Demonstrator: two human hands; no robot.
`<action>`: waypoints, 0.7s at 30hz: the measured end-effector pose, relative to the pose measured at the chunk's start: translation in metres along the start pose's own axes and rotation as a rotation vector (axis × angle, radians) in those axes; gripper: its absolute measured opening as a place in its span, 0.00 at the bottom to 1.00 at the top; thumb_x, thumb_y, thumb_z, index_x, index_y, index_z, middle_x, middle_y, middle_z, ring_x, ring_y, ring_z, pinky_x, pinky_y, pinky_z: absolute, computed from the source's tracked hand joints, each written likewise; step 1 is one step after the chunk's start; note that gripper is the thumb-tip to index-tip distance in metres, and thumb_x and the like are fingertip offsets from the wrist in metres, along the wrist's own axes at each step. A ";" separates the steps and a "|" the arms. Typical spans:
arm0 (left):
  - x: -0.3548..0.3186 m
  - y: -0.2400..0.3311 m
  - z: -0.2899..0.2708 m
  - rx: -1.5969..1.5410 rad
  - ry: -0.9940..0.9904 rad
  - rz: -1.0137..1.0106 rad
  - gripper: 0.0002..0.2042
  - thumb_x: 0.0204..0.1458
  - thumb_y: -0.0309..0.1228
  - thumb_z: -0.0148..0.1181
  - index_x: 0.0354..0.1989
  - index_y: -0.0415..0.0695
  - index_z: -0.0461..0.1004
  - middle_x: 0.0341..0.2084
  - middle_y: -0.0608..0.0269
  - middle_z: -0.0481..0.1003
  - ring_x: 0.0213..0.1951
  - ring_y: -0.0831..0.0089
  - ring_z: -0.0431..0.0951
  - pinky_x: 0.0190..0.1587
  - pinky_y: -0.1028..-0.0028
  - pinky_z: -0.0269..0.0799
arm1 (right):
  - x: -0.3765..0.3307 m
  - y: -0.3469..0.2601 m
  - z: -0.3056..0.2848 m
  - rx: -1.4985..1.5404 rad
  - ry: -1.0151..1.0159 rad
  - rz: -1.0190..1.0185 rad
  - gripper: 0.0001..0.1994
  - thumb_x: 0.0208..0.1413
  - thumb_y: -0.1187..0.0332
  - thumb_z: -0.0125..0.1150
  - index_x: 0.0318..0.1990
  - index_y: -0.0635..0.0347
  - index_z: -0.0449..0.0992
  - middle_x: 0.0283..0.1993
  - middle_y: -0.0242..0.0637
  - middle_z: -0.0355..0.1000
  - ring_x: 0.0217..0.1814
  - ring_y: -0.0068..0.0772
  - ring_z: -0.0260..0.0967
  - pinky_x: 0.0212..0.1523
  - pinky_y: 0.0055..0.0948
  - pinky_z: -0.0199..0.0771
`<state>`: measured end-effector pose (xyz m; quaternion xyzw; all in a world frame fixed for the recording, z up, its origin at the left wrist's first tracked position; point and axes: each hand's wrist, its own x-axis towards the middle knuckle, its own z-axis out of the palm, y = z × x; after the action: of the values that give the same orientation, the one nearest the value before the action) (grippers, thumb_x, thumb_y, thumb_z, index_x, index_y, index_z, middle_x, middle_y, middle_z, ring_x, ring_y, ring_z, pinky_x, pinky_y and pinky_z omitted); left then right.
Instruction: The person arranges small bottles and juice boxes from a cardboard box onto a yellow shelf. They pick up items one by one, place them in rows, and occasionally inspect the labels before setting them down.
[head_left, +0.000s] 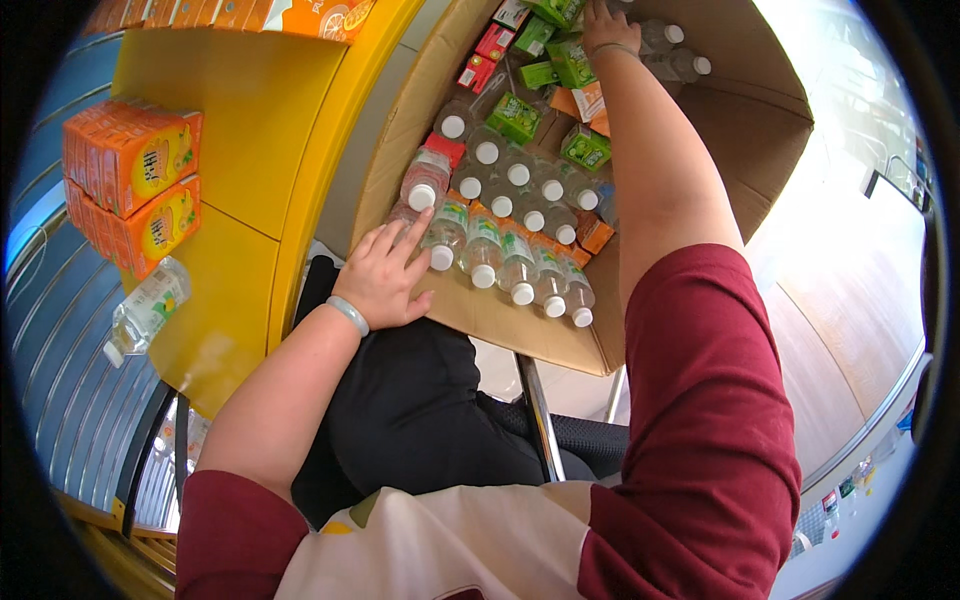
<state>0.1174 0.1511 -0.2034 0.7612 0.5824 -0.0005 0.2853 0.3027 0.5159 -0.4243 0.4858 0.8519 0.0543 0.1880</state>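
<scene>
A large cardboard box lies open before me, filled with drinks. My left hand is open over its near left edge, fingers spread, the index fingertip by the white cap of a pink-tinted bottle. Beside that stands a row of clear bottles with green labels, caps toward me. My right hand reaches to the far end of the box, next to a green drink carton. Its fingertips run up to the picture's top edge, so I cannot tell whether it holds anything.
To the left, orange drink cartons are stacked on a yellow counter, with a clear bottle lying near them. More orange cartons line the top left. A metal leg shows below the box. A pale table is at right.
</scene>
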 end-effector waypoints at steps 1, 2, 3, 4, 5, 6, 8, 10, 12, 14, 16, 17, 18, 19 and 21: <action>0.000 0.000 0.000 0.004 0.001 -0.002 0.22 0.31 0.43 0.57 0.37 0.44 0.72 0.57 0.55 0.56 0.51 0.60 0.62 0.51 0.64 0.58 | -0.002 0.001 -0.003 -0.103 -0.009 -0.044 0.24 0.55 0.65 0.44 0.60 0.47 0.51 0.64 0.32 0.46 0.61 0.43 0.52 0.55 0.51 0.56; 0.000 0.001 0.000 0.008 0.001 -0.004 0.22 0.31 0.43 0.57 0.37 0.44 0.72 0.57 0.55 0.56 0.50 0.60 0.62 0.51 0.64 0.58 | 0.000 0.000 -0.001 -0.076 -0.009 -0.037 0.23 0.55 0.64 0.45 0.59 0.47 0.52 0.62 0.34 0.49 0.59 0.44 0.53 0.54 0.50 0.58; 0.000 0.000 0.000 0.010 0.001 -0.002 0.22 0.31 0.43 0.57 0.37 0.44 0.72 0.57 0.55 0.56 0.50 0.60 0.62 0.51 0.64 0.58 | 0.004 0.000 0.000 -0.050 -0.009 -0.027 0.23 0.55 0.64 0.45 0.59 0.46 0.54 0.60 0.36 0.52 0.58 0.45 0.55 0.52 0.49 0.60; 0.000 0.000 0.001 0.012 0.002 0.000 0.22 0.31 0.43 0.57 0.37 0.44 0.72 0.57 0.55 0.56 0.50 0.60 0.62 0.51 0.64 0.58 | 0.005 0.003 0.001 -0.024 -0.009 -0.017 0.22 0.54 0.63 0.46 0.58 0.46 0.55 0.58 0.38 0.55 0.57 0.46 0.56 0.51 0.48 0.62; 0.000 0.000 0.001 0.014 0.002 0.002 0.22 0.32 0.43 0.56 0.37 0.44 0.72 0.57 0.55 0.56 0.50 0.60 0.62 0.51 0.64 0.58 | 0.003 0.010 0.003 0.008 -0.054 0.041 0.20 0.54 0.63 0.46 0.56 0.46 0.57 0.57 0.39 0.57 0.56 0.47 0.57 0.50 0.47 0.64; -0.001 -0.001 0.001 0.011 0.005 -0.003 0.22 0.32 0.43 0.56 0.37 0.44 0.72 0.57 0.55 0.56 0.50 0.60 0.62 0.51 0.65 0.58 | -0.005 0.014 -0.012 0.046 -0.097 0.091 0.19 0.54 0.63 0.46 0.55 0.46 0.58 0.55 0.40 0.58 0.55 0.48 0.58 0.48 0.46 0.66; -0.002 0.000 0.002 0.002 0.016 -0.008 0.22 0.32 0.43 0.56 0.36 0.43 0.72 0.57 0.55 0.56 0.50 0.60 0.63 0.51 0.65 0.59 | -0.025 0.024 -0.024 0.173 -0.162 0.257 0.17 0.54 0.64 0.46 0.53 0.45 0.61 0.52 0.43 0.61 0.53 0.50 0.61 0.46 0.45 0.68; 0.000 -0.001 0.001 -0.007 0.046 0.018 0.19 0.33 0.43 0.57 0.33 0.43 0.72 0.57 0.54 0.56 0.49 0.59 0.63 0.51 0.66 0.58 | -0.035 0.052 -0.018 0.279 -0.250 0.448 0.18 0.50 0.67 0.50 0.50 0.53 0.62 0.50 0.45 0.64 0.53 0.52 0.62 0.45 0.43 0.69; -0.001 -0.002 0.001 -0.002 0.055 0.021 0.18 0.33 0.43 0.57 0.32 0.43 0.72 0.57 0.53 0.56 0.48 0.59 0.64 0.52 0.66 0.58 | -0.049 0.078 -0.025 0.327 -0.392 0.454 0.18 0.47 0.62 0.53 0.47 0.55 0.67 0.55 0.49 0.60 0.54 0.45 0.61 0.50 0.38 0.65; -0.001 -0.002 0.003 0.006 0.041 0.017 0.18 0.34 0.43 0.57 0.32 0.43 0.72 0.57 0.53 0.56 0.48 0.59 0.64 0.52 0.66 0.58 | -0.065 0.085 -0.009 0.447 -0.072 0.618 0.16 0.48 0.62 0.54 0.44 0.58 0.70 0.49 0.52 0.63 0.48 0.50 0.64 0.46 0.40 0.67; -0.001 -0.002 0.004 0.015 0.045 0.020 0.20 0.33 0.43 0.56 0.34 0.43 0.72 0.57 0.54 0.57 0.49 0.60 0.64 0.51 0.66 0.59 | -0.096 0.086 -0.024 0.474 0.268 0.615 0.15 0.48 0.62 0.54 0.42 0.60 0.72 0.43 0.53 0.64 0.42 0.51 0.66 0.42 0.40 0.68; -0.001 -0.002 0.004 0.020 0.046 0.020 0.22 0.32 0.44 0.56 0.35 0.43 0.72 0.57 0.55 0.57 0.49 0.61 0.64 0.50 0.66 0.59 | -0.114 0.085 -0.036 0.481 0.410 0.577 0.15 0.49 0.62 0.54 0.41 0.60 0.73 0.41 0.52 0.64 0.40 0.52 0.66 0.40 0.40 0.68; -0.002 -0.002 0.004 0.024 0.043 0.013 0.21 0.32 0.44 0.56 0.35 0.43 0.73 0.57 0.55 0.57 0.49 0.61 0.64 0.50 0.66 0.59 | -0.128 0.085 -0.045 0.517 0.487 0.558 0.13 0.50 0.62 0.51 0.41 0.56 0.73 0.38 0.49 0.63 0.37 0.50 0.66 0.39 0.39 0.68; -0.003 -0.002 0.004 0.029 0.037 0.006 0.21 0.32 0.43 0.56 0.35 0.43 0.73 0.57 0.55 0.57 0.49 0.61 0.64 0.50 0.66 0.59 | -0.145 0.082 -0.060 0.548 0.577 0.521 0.12 0.51 0.62 0.50 0.41 0.54 0.74 0.36 0.47 0.63 0.35 0.47 0.66 0.39 0.37 0.68; -0.002 -0.001 0.002 0.033 0.028 0.006 0.21 0.32 0.43 0.56 0.35 0.43 0.73 0.57 0.55 0.57 0.49 0.61 0.64 0.50 0.65 0.59 | -0.175 0.082 -0.081 0.604 0.601 0.494 0.11 0.52 0.64 0.49 0.40 0.54 0.74 0.33 0.43 0.63 0.33 0.43 0.65 0.36 0.34 0.68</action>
<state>0.1167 0.1480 -0.2050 0.7675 0.5840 0.0015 0.2643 0.4186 0.4173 -0.2805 0.6690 0.7054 -0.0145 -0.2338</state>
